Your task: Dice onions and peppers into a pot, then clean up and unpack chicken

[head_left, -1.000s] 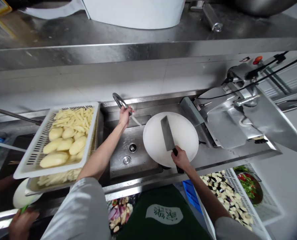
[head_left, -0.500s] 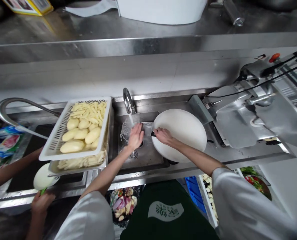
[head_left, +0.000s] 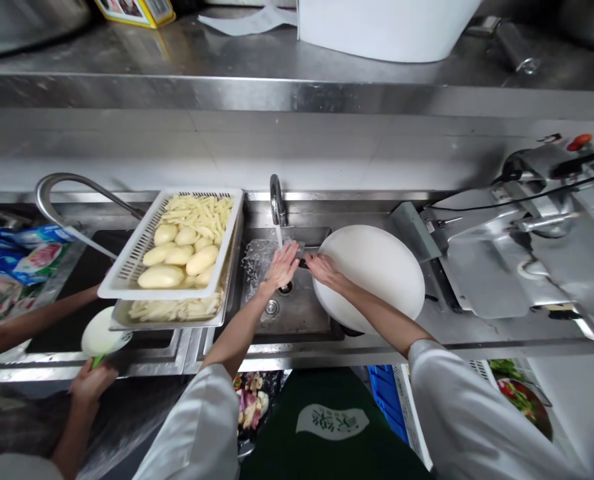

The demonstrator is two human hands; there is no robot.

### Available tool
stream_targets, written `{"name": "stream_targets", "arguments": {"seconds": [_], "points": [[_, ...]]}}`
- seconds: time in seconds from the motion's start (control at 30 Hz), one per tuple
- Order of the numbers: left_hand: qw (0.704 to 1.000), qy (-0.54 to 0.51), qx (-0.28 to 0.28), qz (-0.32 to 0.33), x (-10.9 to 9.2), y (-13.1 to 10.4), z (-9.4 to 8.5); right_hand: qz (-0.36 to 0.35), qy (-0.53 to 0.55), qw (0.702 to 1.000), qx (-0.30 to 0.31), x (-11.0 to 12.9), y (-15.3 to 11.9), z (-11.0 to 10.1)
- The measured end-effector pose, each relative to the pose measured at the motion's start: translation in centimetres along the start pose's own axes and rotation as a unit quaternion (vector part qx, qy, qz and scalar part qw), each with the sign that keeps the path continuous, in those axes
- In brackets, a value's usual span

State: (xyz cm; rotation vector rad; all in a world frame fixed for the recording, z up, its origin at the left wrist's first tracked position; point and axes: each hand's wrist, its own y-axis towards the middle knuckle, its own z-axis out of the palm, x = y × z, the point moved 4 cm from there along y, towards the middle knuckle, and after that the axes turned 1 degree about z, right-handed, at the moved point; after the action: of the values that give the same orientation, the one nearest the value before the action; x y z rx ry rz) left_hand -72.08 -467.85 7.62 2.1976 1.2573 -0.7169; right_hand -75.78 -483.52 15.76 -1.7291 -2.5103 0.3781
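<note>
A black-handled knife (head_left: 303, 263), its blade blurred, is jutting from the gripping right hand (head_left: 323, 268) toward the flattened left hand (head_left: 279, 268).

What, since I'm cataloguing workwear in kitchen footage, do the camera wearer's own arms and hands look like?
The left hand and right hand are bare, with no gloves and no watch or bracelet visible. The forearms are uncovered too. The left sleeve and right sleeve are plain, loose, whitish-grey cloth, ending around the elbows.
</note>
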Motion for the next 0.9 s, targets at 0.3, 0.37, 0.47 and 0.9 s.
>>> {"name": "stream_targets", "arguments": {"seconds": [0.3, 0.37, 0.47, 0.9], "points": [[0.948, -0.101, -0.242, -0.183, 3.5, -4.3, -6.4, 0.058, 0.101, 0.993, -0.002, -3.7, -4.0, 0.7], [0.932, -0.131, -0.318, -0.117, 0.1, -7.5, -7.0, 0.065, 0.195, 0.978, -0.018, -4.1, -3.9, 1.2], [0.912, -0.164, -0.368, -0.081, -4.7, -13.5, -6.1, 0.085, 0.403, 0.911, -0.013, -4.1, -2.3, 2.6], [0.854, -0.188, -0.396, -0.279, -7.2, -29.6, 0.6, 0.039, 0.717, 0.694, -0.047, -1.5, 4.5, 5.5]]}}
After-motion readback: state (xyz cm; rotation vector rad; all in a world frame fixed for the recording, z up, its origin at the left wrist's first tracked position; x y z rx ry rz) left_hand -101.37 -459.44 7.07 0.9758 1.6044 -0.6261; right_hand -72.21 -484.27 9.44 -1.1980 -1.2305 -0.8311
